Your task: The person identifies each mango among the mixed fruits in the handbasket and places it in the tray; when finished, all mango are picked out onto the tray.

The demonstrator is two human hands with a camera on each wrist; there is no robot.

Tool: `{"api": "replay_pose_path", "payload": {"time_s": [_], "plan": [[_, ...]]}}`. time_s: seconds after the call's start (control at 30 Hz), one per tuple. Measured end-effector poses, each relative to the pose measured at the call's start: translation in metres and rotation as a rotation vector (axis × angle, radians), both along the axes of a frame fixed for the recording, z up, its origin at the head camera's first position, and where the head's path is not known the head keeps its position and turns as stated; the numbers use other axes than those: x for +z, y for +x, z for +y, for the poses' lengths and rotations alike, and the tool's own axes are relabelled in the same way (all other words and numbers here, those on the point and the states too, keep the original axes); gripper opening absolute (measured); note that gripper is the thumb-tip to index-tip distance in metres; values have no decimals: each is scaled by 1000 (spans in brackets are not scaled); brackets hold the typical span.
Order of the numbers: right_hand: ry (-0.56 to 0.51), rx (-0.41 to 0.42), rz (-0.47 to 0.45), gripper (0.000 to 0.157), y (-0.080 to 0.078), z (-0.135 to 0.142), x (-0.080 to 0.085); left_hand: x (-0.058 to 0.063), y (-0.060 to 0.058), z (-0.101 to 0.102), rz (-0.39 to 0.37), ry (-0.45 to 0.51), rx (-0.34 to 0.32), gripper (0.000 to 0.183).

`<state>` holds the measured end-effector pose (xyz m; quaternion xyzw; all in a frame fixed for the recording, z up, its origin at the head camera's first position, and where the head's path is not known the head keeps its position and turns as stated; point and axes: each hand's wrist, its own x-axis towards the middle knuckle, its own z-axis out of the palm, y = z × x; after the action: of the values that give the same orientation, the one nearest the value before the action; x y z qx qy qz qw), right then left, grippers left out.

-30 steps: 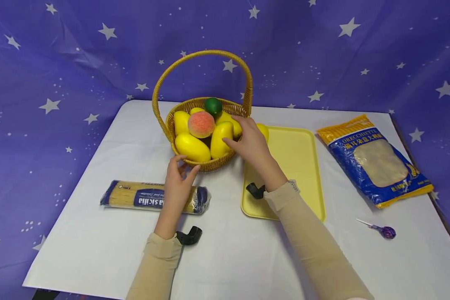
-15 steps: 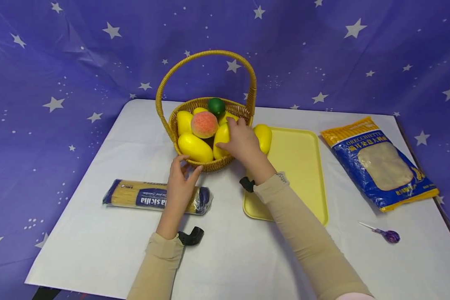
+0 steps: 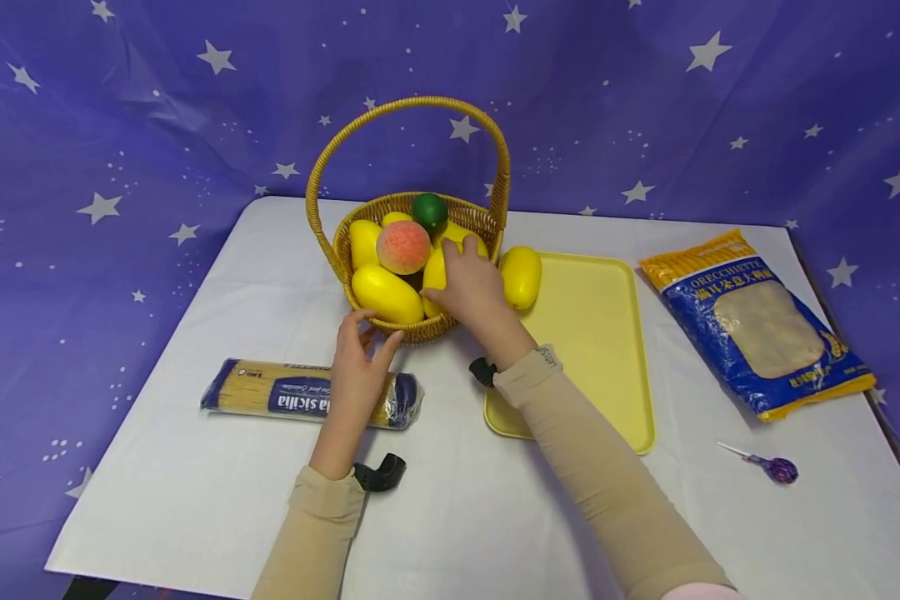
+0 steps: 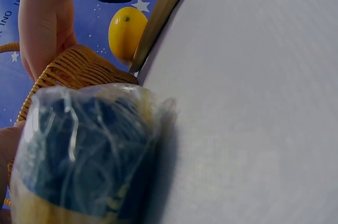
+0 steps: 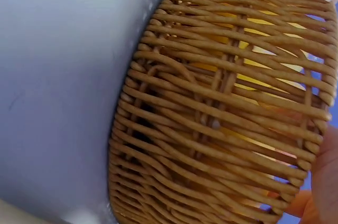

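Note:
The woven basket [image 3: 420,333] with a tall handle holds several yellow mangoes [image 3: 387,295], a peach [image 3: 403,247] and a small green fruit [image 3: 430,211]. My right hand [image 3: 476,287] reaches over the basket's front right rim, fingers and thumb curled round a mango [image 3: 434,273] that it partly hides. My left hand [image 3: 358,367] is at the front left of the basket, fingertips touching the rim and thumb spread apart from them. Through the weave in the right wrist view, yellow fruit [image 5: 259,26] shows behind the basket wall [image 5: 211,108].
A spaghetti pack [image 3: 270,390] lies under my left hand. Right of the basket, another mango [image 3: 521,277] rests at the back left of a yellow tray [image 3: 585,350]. Farther right are an orecchiette bag [image 3: 757,325] and a lollipop [image 3: 780,470] on the white table [image 3: 450,517].
My right hand has moved left and down from the basket's right side onto the front right mango, its fingers now round it. The left hand has stayed at the rim.

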<state>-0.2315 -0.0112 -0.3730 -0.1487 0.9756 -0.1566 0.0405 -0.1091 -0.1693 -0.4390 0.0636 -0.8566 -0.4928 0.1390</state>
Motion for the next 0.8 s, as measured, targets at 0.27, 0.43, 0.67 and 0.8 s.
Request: {"api": "replay_pose_path", "payload": {"time_s": [0.27,0.43,0.67,0.8], "plan": [[-40,-23,24,89,-1,-5,-4,0,0,0,16,-16,-2,52],[-85,-26,42,87,1,-4,-7,-1,0,0,23,-25,-5,52],[-133,-1,91,84,4,-4,-7,1,0,0,42,-41,-3,51],[-169,1,103,83,4,-1,-6,1,1,0,35,-46,1,51]]}}
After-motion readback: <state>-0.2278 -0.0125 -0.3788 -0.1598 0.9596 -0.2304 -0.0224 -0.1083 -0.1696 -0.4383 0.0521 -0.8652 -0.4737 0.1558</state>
